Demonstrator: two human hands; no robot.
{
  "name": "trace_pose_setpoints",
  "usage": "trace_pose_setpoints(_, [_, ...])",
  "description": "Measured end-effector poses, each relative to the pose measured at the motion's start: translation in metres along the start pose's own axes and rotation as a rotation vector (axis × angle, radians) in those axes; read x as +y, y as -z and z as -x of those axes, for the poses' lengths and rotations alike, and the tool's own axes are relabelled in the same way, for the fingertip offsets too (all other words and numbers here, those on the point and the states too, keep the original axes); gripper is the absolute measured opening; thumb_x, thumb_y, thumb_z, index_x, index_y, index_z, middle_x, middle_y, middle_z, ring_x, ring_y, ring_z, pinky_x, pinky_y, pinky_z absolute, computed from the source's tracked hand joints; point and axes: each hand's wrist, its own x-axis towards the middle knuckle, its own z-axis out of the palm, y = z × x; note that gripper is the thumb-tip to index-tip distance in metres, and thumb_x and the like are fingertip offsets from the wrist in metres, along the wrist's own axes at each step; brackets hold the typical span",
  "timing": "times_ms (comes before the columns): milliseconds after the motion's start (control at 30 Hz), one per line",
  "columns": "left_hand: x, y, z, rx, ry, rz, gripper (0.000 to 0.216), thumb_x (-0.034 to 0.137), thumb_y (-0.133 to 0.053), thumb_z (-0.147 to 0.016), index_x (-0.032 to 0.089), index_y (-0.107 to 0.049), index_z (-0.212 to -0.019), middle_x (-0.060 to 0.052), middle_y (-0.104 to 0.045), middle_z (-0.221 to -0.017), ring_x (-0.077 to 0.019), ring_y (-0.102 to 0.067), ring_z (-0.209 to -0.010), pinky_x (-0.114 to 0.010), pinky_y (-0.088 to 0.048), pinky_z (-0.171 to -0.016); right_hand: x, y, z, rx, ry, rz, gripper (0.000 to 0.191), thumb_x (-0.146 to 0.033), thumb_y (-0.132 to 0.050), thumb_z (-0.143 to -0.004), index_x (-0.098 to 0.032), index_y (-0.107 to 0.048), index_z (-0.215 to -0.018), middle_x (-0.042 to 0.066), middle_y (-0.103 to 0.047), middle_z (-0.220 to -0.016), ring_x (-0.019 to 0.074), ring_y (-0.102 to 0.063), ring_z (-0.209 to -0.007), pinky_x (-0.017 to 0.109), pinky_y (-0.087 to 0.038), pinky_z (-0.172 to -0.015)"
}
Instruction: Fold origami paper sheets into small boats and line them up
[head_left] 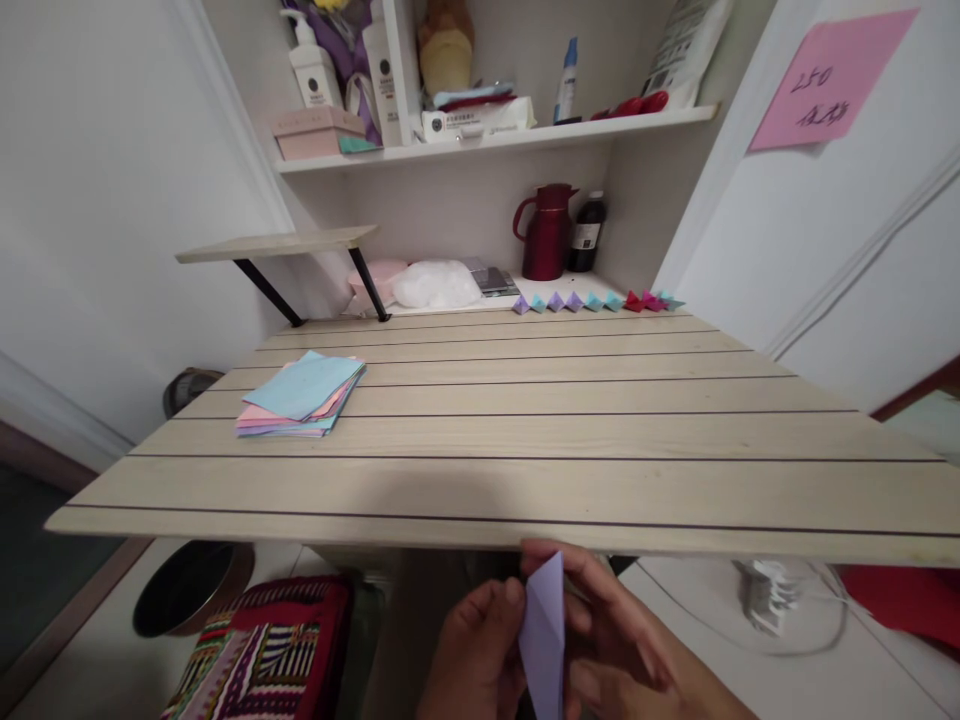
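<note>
A folded piece of purple origami paper (543,635) is held upright between my two hands, just below the front edge of the table. My left hand (480,640) pinches its left side, thumb on the near face. On the other side, my right hand (622,635) has its fingers closed about the right edge and behind the top corner. The lower end of the paper runs down to the bottom of the view. A stack of coloured square paper (307,388), light blue on top, lies at the table's left.
Several small folded paper pieces (574,302) line the back edge of the slatted table (480,430). Behind them stand a dark red jug (547,235) and a dark bottle (587,235). A small raised shelf (277,243) is at back left. Below left are a patterned cushion (262,650) and a bin (191,588).
</note>
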Motion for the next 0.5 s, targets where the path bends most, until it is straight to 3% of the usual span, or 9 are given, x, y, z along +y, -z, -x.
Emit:
trace_pose_setpoints(100, [0.0013,-0.002,0.0019,0.026,-0.008,0.012,0.03,0.042,-0.07,-0.079,0.013,-0.064,-0.076,-0.002,-0.06,-0.061,-0.0137,-0.058,-0.056,-0.025,-0.044,-0.058,0.0028,0.0009,-0.0003,-0.005,-0.019,-0.021,0.073,-0.043,-0.076,-0.069,-0.033,-0.044,-0.134,0.003,-0.059,-0.096,0.0146,-0.054,-0.072,0.028,-0.045,-0.067])
trace_pose_setpoints(333, [0.0011,0.0004,0.0026,0.072,0.006,-0.078,0.034,0.046,-0.07,-0.077,0.012,-0.064,-0.079,-0.005,-0.065,-0.066,-0.0117,-0.056,-0.049,-0.022,-0.041,-0.046,-0.0003,-0.0028,-0.0002,0.042,-0.06,0.043,0.068,-0.043,-0.074,-0.071,-0.034,-0.046,-0.132,0.001,-0.058,-0.086,0.0151,-0.054,-0.068,0.029,-0.044,-0.066])
trace_pose_setpoints(500, [-0.0007,0.0003,0.0019,0.114,-0.021,-0.054,0.035,0.045,-0.074,-0.073,0.013,-0.061,-0.073,-0.002,-0.062,-0.063,-0.0086,-0.054,-0.048,-0.019,-0.038,-0.047,-0.0021,-0.006,0.0,0.027,-0.047,0.039,0.065,-0.046,-0.073,-0.07,-0.032,-0.049,-0.128,0.003,-0.06,-0.093,0.0179,-0.057,-0.078,0.029,-0.043,-0.066])
